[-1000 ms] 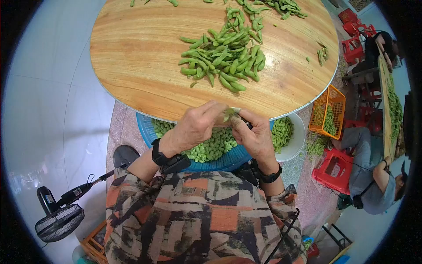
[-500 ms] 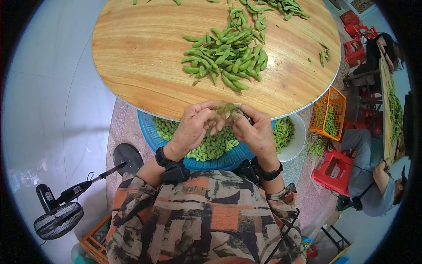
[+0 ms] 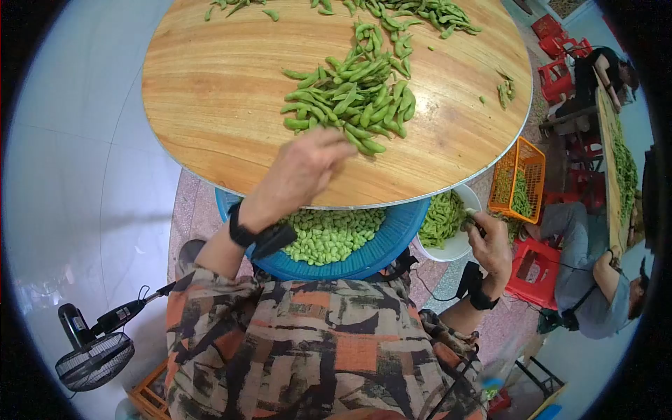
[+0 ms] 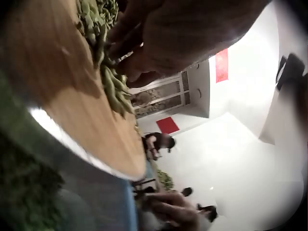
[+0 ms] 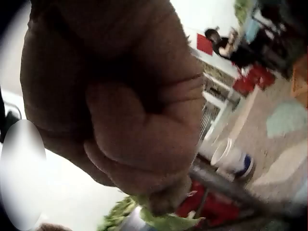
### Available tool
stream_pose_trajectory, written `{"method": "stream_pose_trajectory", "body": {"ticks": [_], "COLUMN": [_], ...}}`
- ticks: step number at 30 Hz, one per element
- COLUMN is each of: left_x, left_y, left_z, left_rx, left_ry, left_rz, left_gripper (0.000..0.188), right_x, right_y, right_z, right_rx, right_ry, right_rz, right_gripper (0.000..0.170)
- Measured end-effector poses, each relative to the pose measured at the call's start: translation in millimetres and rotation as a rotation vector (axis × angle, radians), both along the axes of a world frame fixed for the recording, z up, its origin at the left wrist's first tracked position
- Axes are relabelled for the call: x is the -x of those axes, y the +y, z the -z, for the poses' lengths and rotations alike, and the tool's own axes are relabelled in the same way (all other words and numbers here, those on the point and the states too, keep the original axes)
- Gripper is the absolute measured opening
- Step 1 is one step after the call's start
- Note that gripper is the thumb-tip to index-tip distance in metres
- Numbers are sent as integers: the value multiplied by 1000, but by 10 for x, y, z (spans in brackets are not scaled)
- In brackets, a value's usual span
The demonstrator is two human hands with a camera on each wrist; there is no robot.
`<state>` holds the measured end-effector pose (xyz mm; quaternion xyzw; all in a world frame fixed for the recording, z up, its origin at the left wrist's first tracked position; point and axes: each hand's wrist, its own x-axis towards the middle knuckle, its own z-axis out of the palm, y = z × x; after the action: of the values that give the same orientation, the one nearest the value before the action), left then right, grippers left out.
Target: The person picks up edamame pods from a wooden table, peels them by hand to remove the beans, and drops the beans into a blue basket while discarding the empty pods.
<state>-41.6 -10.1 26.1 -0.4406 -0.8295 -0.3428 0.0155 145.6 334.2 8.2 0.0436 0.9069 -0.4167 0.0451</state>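
Over the near edge of a heap of green soybean pods [image 3: 350, 91] on the round wooden table [image 3: 210, 105] reaches my left hand [image 3: 302, 164], a little blurred. In the left wrist view its fingers [image 4: 132, 62] are apart, with their tips right at the pods [image 4: 114, 89]. My right hand [image 3: 491, 245] is off to the right beside a white bowl [image 3: 458, 250] of pods, its fingers curled. A green pod [image 5: 171, 221] sticks out at its fingertips. Shelled beans [image 3: 329, 238] lie in a blue basket [image 3: 395, 241] beneath the table's near edge.
An orange crate [image 3: 518, 175] with green pods and a red stool [image 3: 535, 269] stand at the right, near a seated person [image 3: 595, 301]. A black fan [image 3: 94, 360] is at the lower left. More pods [image 3: 434, 14] lie across the table's far side.
Both hands were together over the basket with a pod between them. The left hand has moved forward to the heap; the right has swung right to the white bowl.
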Motion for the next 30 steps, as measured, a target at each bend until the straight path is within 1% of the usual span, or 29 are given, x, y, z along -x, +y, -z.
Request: {"method": "stream_pose_trajectory", "body": {"ticks": [1,2,3,4,5,6,8,10,11,12,13,14,15,16,18,20,22,23,25,27,28,30], "left_x": [88,147,196,222,210,173,105,44,-17,-95,-162,-212,-256,-291,-347,-386,-409,-410,-405,-382,-373,-376], "left_y": [75,122,160,188,206,215,217,198,196,190,179,165,150,131,103,87,80,71,51,24,13,2], "left_z": [6,35,79,102,100,98,122,173,115,8,-51,-25,24,57,79,97,117,124,136,113,101,94], "left_rx": [44,38,90,146,149,158,170,-74,-72,-89,-106,-105,-194,-285,-311,-341,-320,-323,-297,-290,-282,-272], "left_ry": [172,177,143,106,108,71,33,30,31,-275,-579,-580,-820,-1060,-1063,-1069,-1009,-1012,-1117,-1167,-1213,-1179], "left_rz": [-93,-91,-51,-10,-7,-40,-72,-53,-50,-86,-124,-125,-146,-168,-196,-219,-223,-223,-224,-216,-211,-207], "left_gripper": [17,17,16,15,15,15,14,18,18,17,16,16,15,15,14,14,16,16,17,17,17,18], "right_x": [-65,-97,-69,-20,28,82,232,410,504,594,679,759,817,857,914,926,928,930,930,935,937,939], "right_y": [64,119,80,-30,-142,-227,-395,-652,-811,-964,-1098,-1222,-1304,-1356,-1435,-1470,-1492,-1503,-1493,-1440,-1433,-1428], "right_z": [107,172,91,-42,-108,-89,-35,-21,-31,-52,-85,-122,-140,-122,-71,-81,-75,-57,-45,-46,-48,-55], "right_rx": [-212,-424,-427,-349,-268,-264,57,224,334,443,444,646,847,848,981,967,949,918,885,1008,1007,1012], "right_ry": [15,30,35,6,-25,-25,140,128,85,41,41,-46,-136,-138,-166,-167,-168,-126,-86,-187,-188,-222], "right_rz": [60,121,124,196,267,270,244,185,191,195,195,212,226,221,144,113,88,66,47,-10,-9,-24], "right_gripper": [27,27,27,27,27,27,29,29,29,28,28,28,27,27,26,25,24,24,24,23,23,23]}}
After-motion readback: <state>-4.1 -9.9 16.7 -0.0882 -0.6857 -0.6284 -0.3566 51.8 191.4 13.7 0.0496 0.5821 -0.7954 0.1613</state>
